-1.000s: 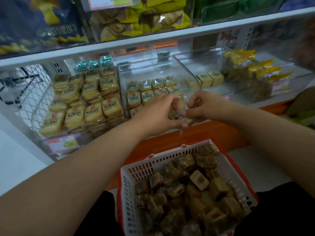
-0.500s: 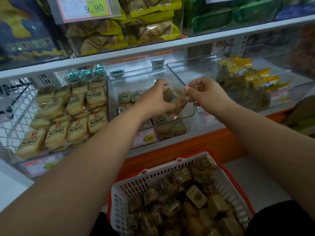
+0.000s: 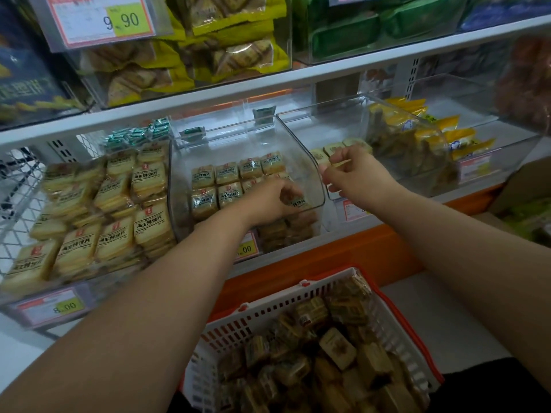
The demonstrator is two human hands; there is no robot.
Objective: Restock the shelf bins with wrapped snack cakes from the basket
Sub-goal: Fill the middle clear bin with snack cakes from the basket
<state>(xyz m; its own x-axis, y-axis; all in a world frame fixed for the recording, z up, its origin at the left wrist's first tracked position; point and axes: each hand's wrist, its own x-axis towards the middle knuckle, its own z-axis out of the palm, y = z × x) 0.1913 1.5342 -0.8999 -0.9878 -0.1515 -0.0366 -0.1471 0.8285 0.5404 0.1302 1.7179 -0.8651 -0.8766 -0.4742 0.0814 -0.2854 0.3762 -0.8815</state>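
Here, a person's left hand (image 3: 272,201) reaches into the middle clear bin (image 3: 301,150) on the shelf (image 3: 372,242), fingers curled around a wrapped snack cake (image 3: 298,201) at the bin's front right corner. More cakes (image 3: 226,183) lie in rows toward the back of the same bin. The right hand (image 3: 354,174) hovers just beside the bin's right wall, over the front edge of the neighbouring bin (image 3: 337,129); its fingers are loosely curled and whether they hold anything cannot be told. The two hands are apart, with the bin wall between them. Below the shelf's orange front, a white basket (image 3: 268,315) with a red rim holds a heap of loose wrapped cakes (image 3: 337,350) between the forearms. To the left, a wire bin (image 3: 18,186) is packed with larger yellow packs (image 3: 116,234), a price tag (image 3: 52,307) reading 8.00 at its front.
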